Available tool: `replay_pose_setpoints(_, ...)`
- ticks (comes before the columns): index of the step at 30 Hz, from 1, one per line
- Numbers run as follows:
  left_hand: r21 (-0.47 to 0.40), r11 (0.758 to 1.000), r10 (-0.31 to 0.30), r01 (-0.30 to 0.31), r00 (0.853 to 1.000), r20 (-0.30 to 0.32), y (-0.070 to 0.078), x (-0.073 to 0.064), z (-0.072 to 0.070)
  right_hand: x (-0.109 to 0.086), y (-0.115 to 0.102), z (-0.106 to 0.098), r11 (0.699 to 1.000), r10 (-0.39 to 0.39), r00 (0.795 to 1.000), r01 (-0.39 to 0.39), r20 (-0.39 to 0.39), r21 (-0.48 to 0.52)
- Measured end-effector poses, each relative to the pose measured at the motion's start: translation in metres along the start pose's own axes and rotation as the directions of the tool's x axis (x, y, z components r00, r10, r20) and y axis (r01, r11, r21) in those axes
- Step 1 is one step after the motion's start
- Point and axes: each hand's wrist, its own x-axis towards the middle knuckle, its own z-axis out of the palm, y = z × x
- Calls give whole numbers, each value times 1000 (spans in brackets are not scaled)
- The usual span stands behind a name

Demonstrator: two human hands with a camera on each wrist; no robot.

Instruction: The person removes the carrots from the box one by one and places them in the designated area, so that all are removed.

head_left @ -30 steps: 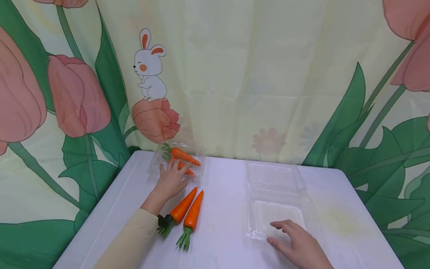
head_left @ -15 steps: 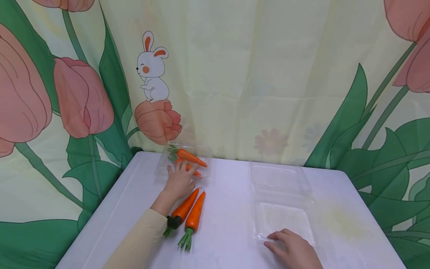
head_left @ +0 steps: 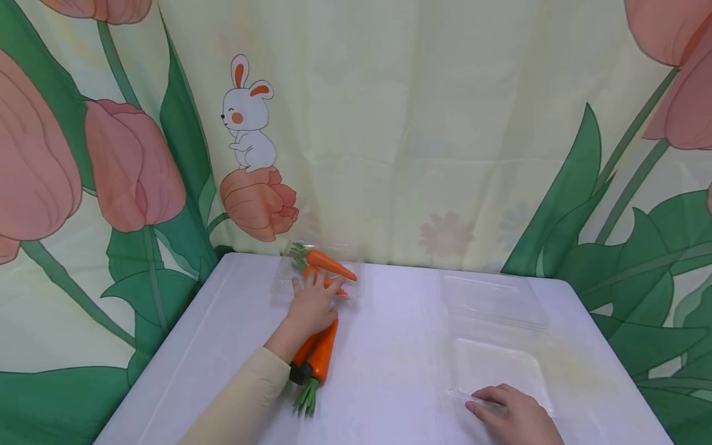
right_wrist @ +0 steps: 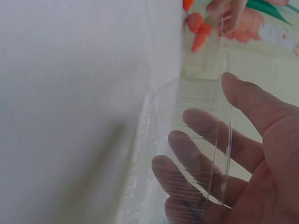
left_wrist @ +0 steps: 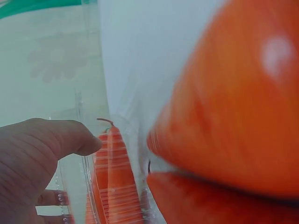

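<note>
Seen from the middle of the tabletop [head_left: 400,371], my left grip [head_left: 314,309] pinches the near wall of a clear box [head_left: 285,283] at 11 o'clock that holds two carrots [head_left: 332,264], two loose carrots [head_left: 325,353] lie at 9 o'clock, and my right grip [head_left: 517,414] pinches the near edge of an open box [head_left: 495,364] at 3 o'clock.

The right hand [right_wrist: 275,158] has hold of a clear plastic box [right_wrist: 191,95], thumb at the rim and the other fingers showing through the see-through wall, which catches thin streaks of light. A soft shadow falls beside it on the white table [right_wrist: 70,70]. Farther off, at the top, I can make out orange carrots [right_wrist: 203,35], rather blurred, with the left hand [right_wrist: 231,14] near them. Beyond hangs a pale curtain [right_wrist: 266,65] printed with a white rabbit.
</note>
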Motion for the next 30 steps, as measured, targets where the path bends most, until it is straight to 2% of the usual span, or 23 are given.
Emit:
replay_pose_setpoints(6, 48, 998, 29, -29, 999, 17, 15, -3, 0, 1, 14, -5, 1000, 3, 1000, -3, -23, 18)
replay_pose_setpoints(10, 63, 996, 61, -61, 998, 6, 27, -2, 1, 2, 21, -10, 1000, 3, 1000, -3, -25, 19)
replay_pose_setpoints(17, 100, 990, 98, -98, 995, -1, 58, 2, 5, 6, 35, -20, 999, 32, 999, -32, -3, 29)
replay_pose_setpoints(22, 159, 979, 129, -127, 992, -4, 82, 2, 8, 8, 48, -27, 999, 30, 1000, -29, -5, 33)
replay_pose_setpoints(26, 189, 967, 183, -173, 982, -36, 98, -3, 14, 9, 59, -32, 999, 27, 1000, -27, 8, 35)
replay_pose_setpoints(30, 168, 967, 206, -191, 975, -77, 113, -8, 18, 12, 69, -37, 999, 24, 999, -25, 32, 32)
